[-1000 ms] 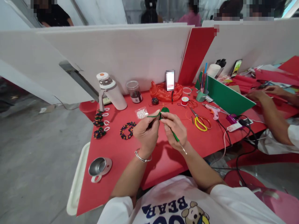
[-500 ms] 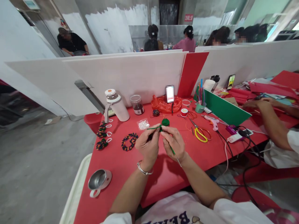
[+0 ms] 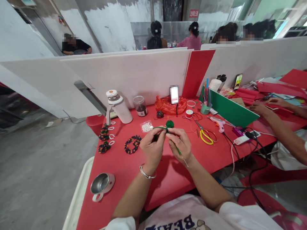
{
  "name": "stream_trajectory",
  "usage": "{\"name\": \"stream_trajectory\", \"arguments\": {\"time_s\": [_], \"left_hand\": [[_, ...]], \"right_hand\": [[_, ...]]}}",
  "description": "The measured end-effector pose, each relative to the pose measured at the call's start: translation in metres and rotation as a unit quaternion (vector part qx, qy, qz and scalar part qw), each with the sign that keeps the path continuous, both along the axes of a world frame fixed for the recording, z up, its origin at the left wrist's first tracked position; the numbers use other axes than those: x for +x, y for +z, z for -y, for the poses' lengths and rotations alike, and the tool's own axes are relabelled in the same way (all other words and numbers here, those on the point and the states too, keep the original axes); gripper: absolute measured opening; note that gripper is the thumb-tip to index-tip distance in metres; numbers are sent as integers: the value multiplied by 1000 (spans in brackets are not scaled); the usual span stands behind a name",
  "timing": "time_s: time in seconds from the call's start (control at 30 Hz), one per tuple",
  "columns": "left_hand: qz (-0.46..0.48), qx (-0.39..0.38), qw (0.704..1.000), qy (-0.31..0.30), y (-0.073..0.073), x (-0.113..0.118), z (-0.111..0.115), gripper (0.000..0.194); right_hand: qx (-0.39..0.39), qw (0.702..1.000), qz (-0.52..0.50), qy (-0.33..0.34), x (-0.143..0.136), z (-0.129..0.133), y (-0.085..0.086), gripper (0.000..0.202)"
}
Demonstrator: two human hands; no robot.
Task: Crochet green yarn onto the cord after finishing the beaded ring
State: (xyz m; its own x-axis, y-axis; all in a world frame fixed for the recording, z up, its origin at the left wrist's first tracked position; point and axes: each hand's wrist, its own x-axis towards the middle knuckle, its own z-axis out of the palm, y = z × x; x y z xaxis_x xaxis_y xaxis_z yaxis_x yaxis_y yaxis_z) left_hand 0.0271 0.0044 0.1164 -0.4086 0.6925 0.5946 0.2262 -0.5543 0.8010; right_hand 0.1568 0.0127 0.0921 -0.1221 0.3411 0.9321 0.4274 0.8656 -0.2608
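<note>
My left hand [image 3: 153, 144] is closed in a pinch on green yarn [image 3: 158, 127], a strand of which runs over the forefinger. Against it, my right hand [image 3: 179, 143] grips a crochet hook [image 3: 184, 159] with a green handle; its thin metal end sticks out below the palm. Both sets of fingertips meet over the work, so the hook's tip and the stitches are hidden. Just beyond the fingers lies a green yarn ball [image 3: 169, 124]. To the left of my left hand are a dark multicoloured braided ring [image 3: 132, 144] and a bag of white beads [image 3: 146, 126].
Yellow-handled scissors [image 3: 206, 136], a glue gun [image 3: 218, 124] and a power strip [image 3: 246, 138] lie to the right. A thermos [image 3: 121, 108], a jar [image 3: 140, 107] and a phone [image 3: 174, 95] stand at the back. A metal cup [image 3: 102, 186] sits front left. A co-worker's arms [image 3: 278, 124] reach in at right.
My hands keep the same grip on the yarn and hook, with only slight finger movement. The view has shifted a little. At the right, the co-worker's hands have moved apart.
</note>
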Motion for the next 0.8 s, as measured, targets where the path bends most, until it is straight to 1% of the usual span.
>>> {"name": "stream_trajectory", "arguments": {"time_s": [0.1,0.23,0.3,0.4,0.47,0.53,0.67,0.8], "left_hand": [[7,-31,998,-53,3,-3,-3,6],[41,-38,994,-94,3,-4,-5,7],[81,-58,987,-126,3,-5,-7,16],[160,-113,959,-206,5,-8,-10,32],[210,-138,936,-248,9,-11,-11,38],[243,-157,917,-275,13,-15,-12,39],[268,-210,881,-327,19,-24,-12,41],[281,-245,857,-356,21,-30,-13,40]], "right_hand": [[-14,1000,-4,11,1,1,2,43],[-22,999,-26,25,0,3,3,45],[-17,999,-30,11,-1,4,2,47],[-16,1000,-22,-5,0,4,-1,48],[-8,1000,-11,0,2,3,-2,49],[20,1000,-3,15,4,-1,-1,50],[85,995,22,55,12,-11,5,50],[103,991,63,59,23,-20,10,45]]}}
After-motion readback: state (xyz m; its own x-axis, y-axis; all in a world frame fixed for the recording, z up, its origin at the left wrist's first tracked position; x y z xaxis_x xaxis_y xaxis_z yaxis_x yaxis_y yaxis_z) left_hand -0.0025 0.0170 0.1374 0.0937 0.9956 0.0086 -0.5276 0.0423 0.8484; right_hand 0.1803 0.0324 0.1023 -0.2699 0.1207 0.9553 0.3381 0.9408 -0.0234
